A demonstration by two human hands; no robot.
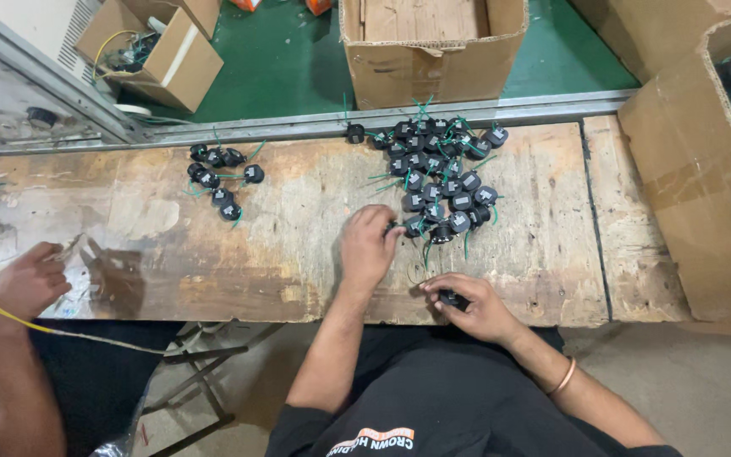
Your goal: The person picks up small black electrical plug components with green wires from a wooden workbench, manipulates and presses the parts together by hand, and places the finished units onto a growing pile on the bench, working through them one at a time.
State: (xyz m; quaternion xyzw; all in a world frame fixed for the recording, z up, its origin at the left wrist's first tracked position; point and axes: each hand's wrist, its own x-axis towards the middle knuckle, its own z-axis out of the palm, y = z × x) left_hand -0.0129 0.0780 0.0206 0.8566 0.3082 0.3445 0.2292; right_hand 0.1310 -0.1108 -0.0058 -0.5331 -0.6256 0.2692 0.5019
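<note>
Nearest the camera, the right hand (pixel 475 306) is seen at the near edge of the surface (pixel 298 228), its fingers closed on one small black part (pixel 453 298). The left hand (pixel 368 245) is laid just ahead of it, fingertips curled onto a black part at the near edge of the large pile of black parts with green leads (pixel 437 182).

Scene contents, largest first:

1. The worn wooden surface is spanned across the view; its veneer is chipped and stained.
2. A tall brown cardboard box (pixel 695 178) is placed at the right end, with more black parts visible inside at its top.
3. An open brown carton (pixel 429 51) is set on the green floor (pixel 289 59) beyond the surface, with flat board inside.
4. A smaller open carton (pixel 167 46) containing yellow wire is seen at upper left. No labels or signs can be made out on any package.
5. The large pile is located centre-right; a small cluster of the same parts (pixel 220 182) is kept well apart to its left.
6. A co-worker's hand (pixel 23 283) is seen at far left, closed around a yellow wire (pixel 10 315).

For good handling, one part is best drawn from the pile edge at a time, so that tangled green leads are not dragged along. The held part is best supported low over the surface.
</note>
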